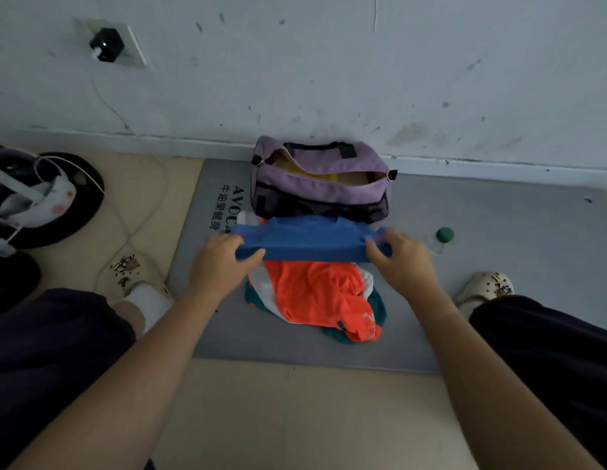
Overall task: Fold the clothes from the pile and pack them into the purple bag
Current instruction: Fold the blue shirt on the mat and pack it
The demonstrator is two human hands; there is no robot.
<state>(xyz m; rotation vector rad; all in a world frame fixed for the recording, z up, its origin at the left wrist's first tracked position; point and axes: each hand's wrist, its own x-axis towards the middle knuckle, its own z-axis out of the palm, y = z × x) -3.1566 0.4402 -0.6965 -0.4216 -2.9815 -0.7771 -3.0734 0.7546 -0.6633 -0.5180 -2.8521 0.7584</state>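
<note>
Both hands gripping folded blue garment (312,242), orange clothes pile (319,296), open purple bag (320,184) behind

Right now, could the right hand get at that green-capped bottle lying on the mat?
Probably yes, but not freely: the right hand grips the folded blue garment. The bottle lies just beside it on the grey mat with nothing between; the hand must let go first.

Purple bag (320,184) contents mostly hidden, only yellow patch showing through zip. Blue garment (312,240) covers mat lettering (227,206) at 3 o'clock end. Bottle (439,240) body blurred. Fan base (40,198) cut off at 9 o'clock edge.
</note>
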